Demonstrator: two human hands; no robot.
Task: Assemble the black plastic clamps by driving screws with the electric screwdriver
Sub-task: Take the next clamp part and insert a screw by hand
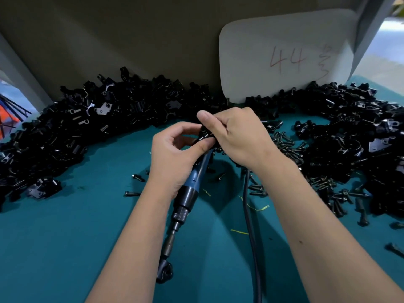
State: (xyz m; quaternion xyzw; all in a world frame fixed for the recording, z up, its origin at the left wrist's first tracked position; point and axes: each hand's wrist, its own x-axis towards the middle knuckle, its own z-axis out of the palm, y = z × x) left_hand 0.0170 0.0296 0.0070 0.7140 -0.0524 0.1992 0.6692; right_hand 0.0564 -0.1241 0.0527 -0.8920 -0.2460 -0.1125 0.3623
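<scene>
Both hands meet over the teal table (65, 237) around a small black plastic clamp (205, 133). My left hand (172, 156) pinches it from the left with curled fingers and thumb. From above and the right, the thumb and fingertips of my right hand (238, 136) grip it too. The blue and black electric screwdriver (190, 193) runs from under my hands towards me, bit end nearest me. Another black clamp (164, 272) sits at its bit tip. I cannot tell which hand supports the tool.
Large heaps of black clamp parts lie at the left (65, 127) and right (360, 138). Loose black screws (284, 145) are scattered right of my hands. The tool's black cable (251, 226) trails towards me. A white card (284, 51) leans against the back wall.
</scene>
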